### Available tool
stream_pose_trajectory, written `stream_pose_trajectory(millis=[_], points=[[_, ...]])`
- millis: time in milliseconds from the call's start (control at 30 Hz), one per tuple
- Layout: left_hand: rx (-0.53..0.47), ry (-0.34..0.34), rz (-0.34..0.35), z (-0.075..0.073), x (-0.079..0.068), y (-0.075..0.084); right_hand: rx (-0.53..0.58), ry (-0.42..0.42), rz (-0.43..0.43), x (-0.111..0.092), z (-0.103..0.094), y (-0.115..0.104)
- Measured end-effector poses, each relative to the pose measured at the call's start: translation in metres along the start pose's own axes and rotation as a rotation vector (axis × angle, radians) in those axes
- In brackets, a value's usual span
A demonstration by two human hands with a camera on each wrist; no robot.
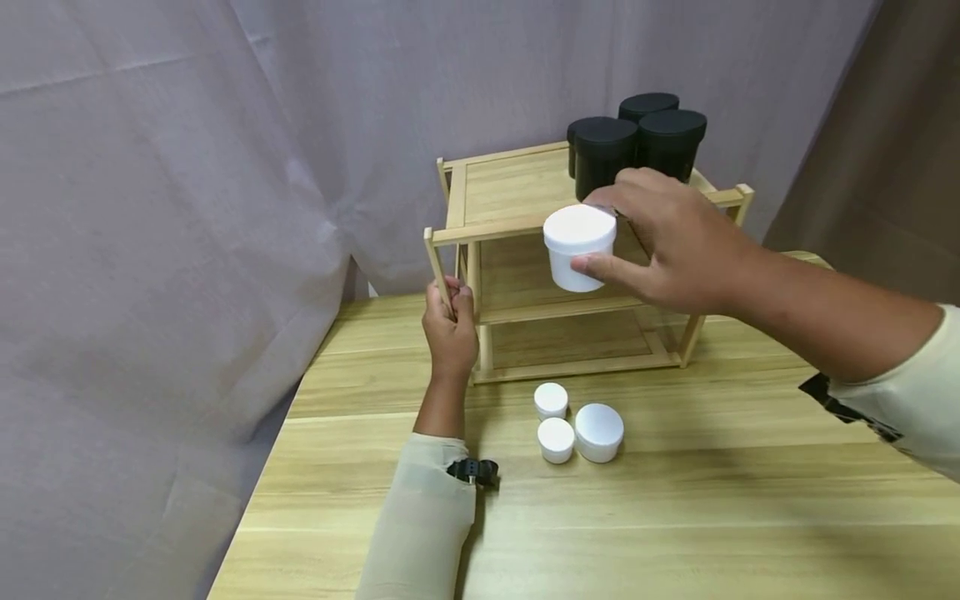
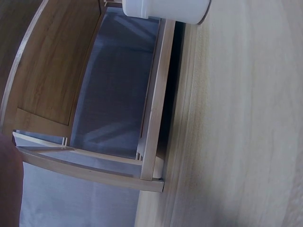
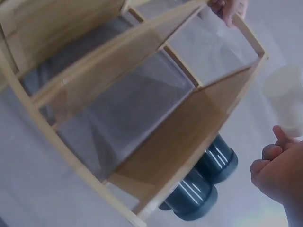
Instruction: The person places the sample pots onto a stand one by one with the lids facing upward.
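Note:
My right hand (image 1: 667, 237) holds a white lidded tub (image 1: 579, 248) by its side, thumb low on the wall and fingers behind. In the head view the tub overlaps the front rail of a wooden three-tier shelf (image 1: 573, 315); the right wrist view shows the same tub (image 3: 285, 97) beside the shelf's upper end. At the shelf's left front post, my left hand (image 1: 452, 329) grips the wood with curled fingers. Several black lidded tubs (image 1: 604, 154) stand together on the right of the top tier.
Before the shelf, two small white tubs (image 1: 556, 439) and a larger white tub (image 1: 599, 432) stand grouped on the wooden table (image 1: 360, 467). A grey curtain (image 1: 375, 108) hangs behind and to the left. Brown cloth (image 1: 885, 150) hangs at the right.

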State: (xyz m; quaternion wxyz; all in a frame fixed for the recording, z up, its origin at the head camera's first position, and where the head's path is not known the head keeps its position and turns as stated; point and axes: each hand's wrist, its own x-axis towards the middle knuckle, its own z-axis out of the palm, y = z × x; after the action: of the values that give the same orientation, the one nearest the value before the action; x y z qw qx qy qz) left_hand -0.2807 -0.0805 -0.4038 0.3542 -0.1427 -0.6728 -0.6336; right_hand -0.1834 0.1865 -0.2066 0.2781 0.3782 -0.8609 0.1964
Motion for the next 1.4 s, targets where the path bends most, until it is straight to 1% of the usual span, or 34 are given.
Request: stream_pose_trajectory(millis=[67,133,300,400,633,900,1033,1200,1400], points=[[-0.004,-0.004,-0.003,0.001,0.000,0.000,-0.016,0.018,-0.016,0.004,-0.004,0.001],[-0.006,-0.005,-0.001,0.001,0.001,-0.001,-0.038,0.027,-0.010,0.009,-0.007,0.002],[-0.002,0.003,0.005,0.002,0.003,-0.002,-0.108,0.021,0.026,0.023,-0.013,0.004],[-0.007,0.004,0.001,0.002,0.003,-0.002,-0.151,0.007,0.028,0.032,-0.014,0.004],[0.000,-0.003,-0.008,0.001,0.001,-0.002,-0.241,-0.073,0.088,0.055,-0.017,0.011],[0.012,-0.001,0.001,0.001,0.002,-0.001,-0.313,-0.128,0.140,0.083,-0.018,0.021],[0.017,0.005,-0.001,0.001,0.002,0.000,-0.314,-0.164,0.156,0.093,-0.015,0.024],[0.011,0.008,-0.006,0.000,0.002,0.001,-0.315,-0.215,0.200,0.105,-0.013,0.027],[0.000,0.010,-0.009,0.001,0.002,0.001,-0.343,-0.236,0.216,0.119,-0.011,0.031]])
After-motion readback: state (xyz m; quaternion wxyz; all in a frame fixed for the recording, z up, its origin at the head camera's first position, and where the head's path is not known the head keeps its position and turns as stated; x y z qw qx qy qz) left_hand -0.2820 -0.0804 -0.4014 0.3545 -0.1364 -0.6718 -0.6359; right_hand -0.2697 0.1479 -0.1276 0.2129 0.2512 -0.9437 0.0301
